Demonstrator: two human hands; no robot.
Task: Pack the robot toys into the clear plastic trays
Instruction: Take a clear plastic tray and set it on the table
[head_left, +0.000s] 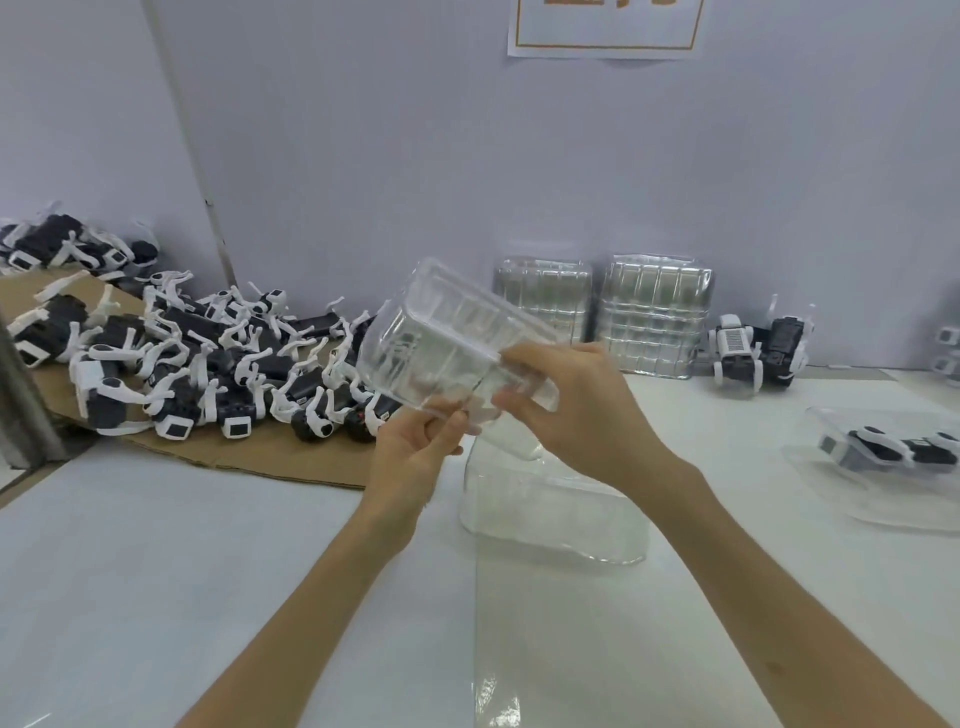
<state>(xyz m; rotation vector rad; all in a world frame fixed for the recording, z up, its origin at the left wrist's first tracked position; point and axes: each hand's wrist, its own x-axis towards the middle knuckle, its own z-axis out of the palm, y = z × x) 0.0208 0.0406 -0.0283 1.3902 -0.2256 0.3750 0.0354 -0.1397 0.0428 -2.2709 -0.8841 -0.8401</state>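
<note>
I hold a clear plastic tray (441, 338) tilted in the air above the table's middle. My left hand (415, 447) pinches its lower edge from below. My right hand (566, 400) grips its right end with curled fingers. Another clear tray (556, 514) lies on the table right under my hands. A heap of black-and-white robot toys (208, 364) lies on brown cardboard (249, 454) at the left. At the right, a clear tray (883, 499) holds one robot toy (893, 449).
Two stacks of clear trays (654, 317) lean against the back wall. Two robot toys (758, 351) stand beside them at the right. A clear plastic sheet (498, 649) lies on the white table near me. A grey post (21, 410) stands at the far left.
</note>
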